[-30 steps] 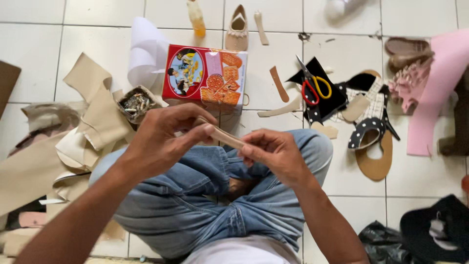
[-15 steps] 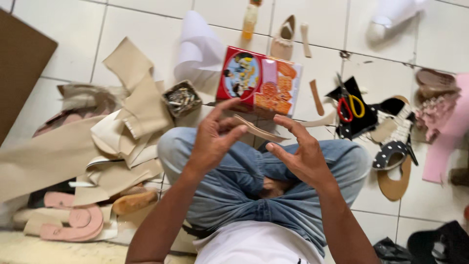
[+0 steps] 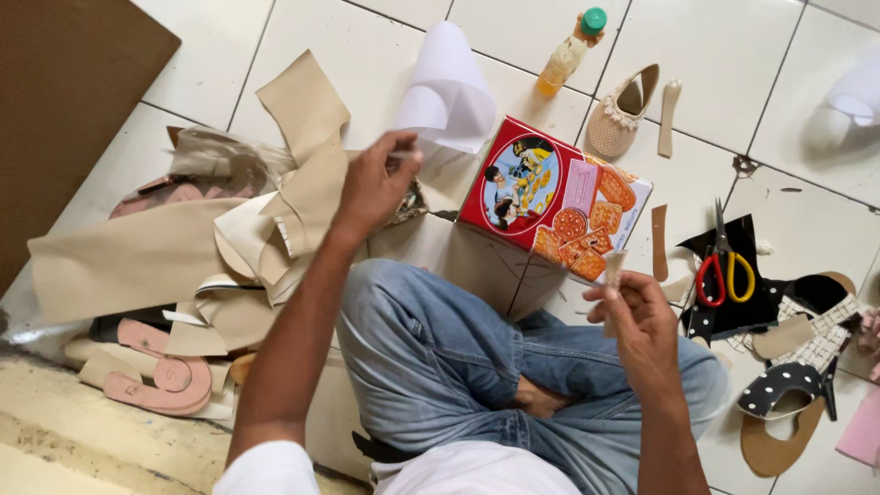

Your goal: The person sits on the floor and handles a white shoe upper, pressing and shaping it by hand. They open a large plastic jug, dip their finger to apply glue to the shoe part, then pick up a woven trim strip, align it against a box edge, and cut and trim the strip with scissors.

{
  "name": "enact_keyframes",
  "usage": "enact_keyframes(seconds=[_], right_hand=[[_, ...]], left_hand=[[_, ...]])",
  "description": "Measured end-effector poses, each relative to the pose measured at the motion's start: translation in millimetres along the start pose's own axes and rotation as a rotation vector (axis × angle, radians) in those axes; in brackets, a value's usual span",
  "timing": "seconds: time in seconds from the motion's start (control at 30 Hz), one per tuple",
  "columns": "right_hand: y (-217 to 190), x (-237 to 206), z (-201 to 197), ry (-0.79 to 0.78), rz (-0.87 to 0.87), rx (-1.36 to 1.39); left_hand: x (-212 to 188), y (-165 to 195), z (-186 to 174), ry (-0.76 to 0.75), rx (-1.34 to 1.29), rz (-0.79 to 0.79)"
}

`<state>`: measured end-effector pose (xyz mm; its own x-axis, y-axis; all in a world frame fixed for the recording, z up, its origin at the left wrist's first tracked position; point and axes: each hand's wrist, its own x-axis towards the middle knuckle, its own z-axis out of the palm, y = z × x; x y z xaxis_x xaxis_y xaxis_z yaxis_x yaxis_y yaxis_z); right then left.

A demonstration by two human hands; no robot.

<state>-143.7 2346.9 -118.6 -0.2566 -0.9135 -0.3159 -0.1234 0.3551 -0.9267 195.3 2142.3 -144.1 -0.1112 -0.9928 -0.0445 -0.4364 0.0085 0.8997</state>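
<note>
Person sits cross-legged on the white tiled floor (image 3: 367,37), jeans filling the lower middle of the view.

Right hand (image 3: 642,321) is raised over the right knee, fingers (image 3: 612,295) pinched narrow on a small beige strip (image 3: 612,268) that stands upright above the thumb, just in front of the red biscuit tin (image 3: 550,197).

Left hand (image 3: 374,183) is stretched out to the left, away from the right one – fingers bunched together at the tips near a small open box (image 3: 409,203) of dark bits, mostly hidden behind the hand. Can't tell whether the left fingers actually hold anything; something pale shows at the tips but it's too small to make out.

Around them:
- white curled paper sheet (image 3: 449,87) behind the left hand, touching the tin's far corner
- pile of beige material offcuts (image 3: 229,238) on the left, w/ pink sole shapes (image 3: 165,380) below it
- brown board (image 3: 64,101) in the top left corner
- small bottle w/ green cap (image 3: 570,53) and a beige woven shoe upper (image 3: 621,115) beyond the tin
- red-and-yellow scissors (image 3: 724,270) lying on a black piece to the right – next to black polka-dot shoe parts (image 3: 788,385) and a tan insole (image 3: 779,449)
</note>
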Motion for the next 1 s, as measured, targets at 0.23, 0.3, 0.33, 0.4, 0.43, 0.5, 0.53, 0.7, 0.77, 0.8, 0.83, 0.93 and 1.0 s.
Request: enact_keyframes(seconds=[0.23, 0.3, 0.33, 0.4, 0.43, 0.5, 0.53, 0.7, 0.77, 0.8, 0.83, 0.93, 1.0], right_hand=[[24.4, 9.7, -27.0, 0.123, 0.144, 0.013], [28.0, 11.9, -27.2, 0.150, 0.188, -0.009], [28.1, 12.8, -26.9, 0.163, 0.202, -0.019], [24.2, 13.1, -25.6, 0.169, 0.195, -0.054], [20.2, 13.3, -25.3, 0.176, 0.188, -0.070], [8.3, 10.2, -26.1, 0.198, 0.120, -0.075], [2.3, 9.7, -24.8, 0.207, 0.083, -0.076], [-23.6, 22.5, 5.3, 0.242, 0.092, -0.090], [-36.1, 28.2, 28.2, 0.163, 0.020, -0.085], [-42.9, 30.4, 41.6, 0.086, -0.041, -0.064], [-49.5, 32.1, 57.3, 0.051, -0.167, -0.090], [-63.2, 41.0, 105.3, 0.065, -0.640, -0.275], [-64.6, 46.1, 122.4, 0.150, -0.695, -0.326]], left_hand=[[67.3, -22.2, 63.1, -0.203, 0.381, 0.455], [75.2, -24.6, 85.2, -0.234, 0.686, 0.509], [80.8, -25.4, 91.0, -0.242, 0.840, 0.539], [89.2, -24.3, 90.9, -0.299, 0.800, 0.424], [93.2, -22.4, 87.4, -0.325, 0.779, 0.373], [94.4, -21.4, 70.7, -0.167, 0.394, 0.214], [92.4, -19.5, 59.0, -0.086, 0.205, 0.134], [56.5, 3.2, 4.5, -0.046, -0.502, -0.003], [35.0, 14.5, -1.5, -0.041, -0.639, -0.041], [23.8, 20.3, 0.1, -0.036, -0.706, -0.079], [13.3, 26.3, 4.2, -0.033, -0.775, -0.115], [-22.3, 45.2, 33.4, -0.083, -0.909, -0.189], [-43.2, 57.0, 59.7, -0.155, -0.929, -0.142]])
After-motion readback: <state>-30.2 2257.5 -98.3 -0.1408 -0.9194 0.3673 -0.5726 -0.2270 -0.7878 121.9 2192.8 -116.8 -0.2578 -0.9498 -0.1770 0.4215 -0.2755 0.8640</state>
